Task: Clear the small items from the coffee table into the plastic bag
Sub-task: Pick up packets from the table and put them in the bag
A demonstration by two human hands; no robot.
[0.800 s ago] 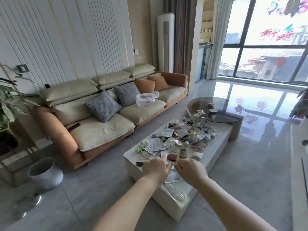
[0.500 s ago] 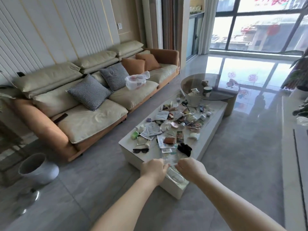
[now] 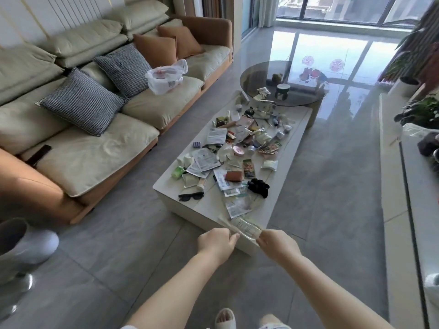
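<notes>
1. While I watch from the head view, I see a thin, crumpled clear plastic bag [image 3: 244, 227] stretched between both hands just over the near end of the white rectangular coffee table [image 3: 288, 148].
2. I count one bag, two hands.
3. My left hand [image 3: 217, 242] and right hand [image 3: 276, 243] each pinch one of its edges with curled fingers.
</notes>
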